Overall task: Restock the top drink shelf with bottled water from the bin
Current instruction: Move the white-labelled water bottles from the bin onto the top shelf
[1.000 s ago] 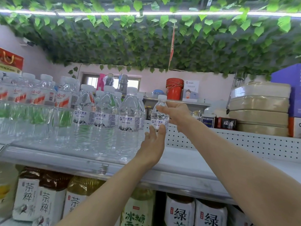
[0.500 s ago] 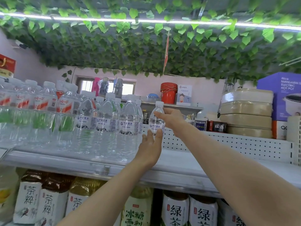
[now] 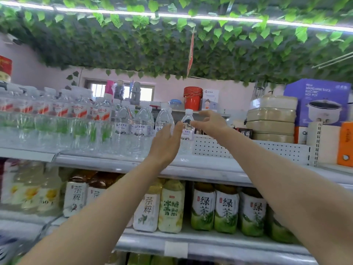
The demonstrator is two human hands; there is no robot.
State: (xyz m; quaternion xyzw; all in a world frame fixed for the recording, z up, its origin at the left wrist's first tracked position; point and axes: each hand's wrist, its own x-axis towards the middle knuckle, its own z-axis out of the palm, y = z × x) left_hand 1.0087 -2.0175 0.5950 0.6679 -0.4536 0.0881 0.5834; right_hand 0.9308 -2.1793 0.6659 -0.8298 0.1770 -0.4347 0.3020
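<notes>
At the far left, a red cardboard box (image 3: 5, 67) is seen above the white metal top shelf (image 3: 200, 169). The left part of that shelf is filled with clear plastic water bottles with red-and-white labels (image 3: 57, 111). Just to their right, clear plastic water bottles with blue-and-white labels (image 3: 141, 129) are packed close together. On the shelf below, brown tea bottles with white labels (image 3: 76, 197) are lined up.

The left hand (image 3: 166, 142) is raised in front of the blue-labelled row. It is held open, with the fingers straight and together and the palm turned to the right. Its fingertips lie just beside 1 small clear water bottle with a white cap (image 3: 188, 133); whether they touch it cannot be told. This bottle is set upright on the top shelf at the right end of the row, in front of a white perforated back panel (image 3: 267, 150).

The right hand (image 3: 212, 122) is held at the bottle's neck from the right. It is open, with the fingers spread and relaxed; the thumb tip is at the bottle's shoulder and nothing is gripped.

Behind the hands, a stack of red plastic buckets (image 3: 193, 98) is seen near the pink wall. Below, green tea bottles with white-and-green labels (image 3: 226, 209) are ranged on the lower shelf. Further right, a stack of beige lidded containers (image 3: 271, 119) is placed behind the panel. Beside it is a purple box printed with an electric hot pot (image 3: 321, 102), and an orange box (image 3: 345, 144) is cut off by the right edge. The ceiling is covered across its whole width with green artificial leaves (image 3: 172, 44).
</notes>
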